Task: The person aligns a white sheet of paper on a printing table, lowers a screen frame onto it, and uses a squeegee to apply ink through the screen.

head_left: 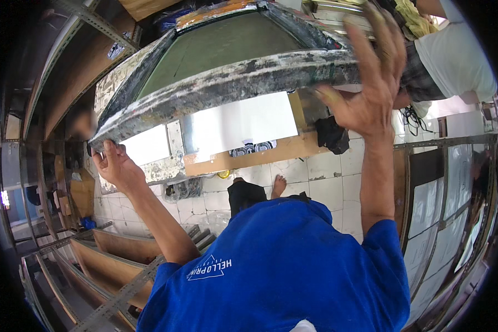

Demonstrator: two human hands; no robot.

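A screen-printing frame (pixel 221 83) is tilted up in front of me, its rails smeared with dark and pale paint and its mesh (pixel 238 41) grey-green. My left hand (pixel 119 167) is closed on the near left corner, fingers and thumb pinching the rail. At the right end of the same rail is my right hand (pixel 373 91), fingers stretched and spread, thumb beside the wood; whether the palm touches it I cannot tell. Below the frame lies a white sheet (pixel 243 123) on a work table, with a small black-and-white printed piece (pixel 252 148) at its near edge.
A black cloth (pixel 332 135) hangs at the table's right end. Another person in a white shirt (pixel 454 61) stands at the far right. Metal racks with wooden boards (pixel 113 260) are at the lower left, and a panel rack (pixel 442 182) stands to the right. The floor is white tile (pixel 337 182).
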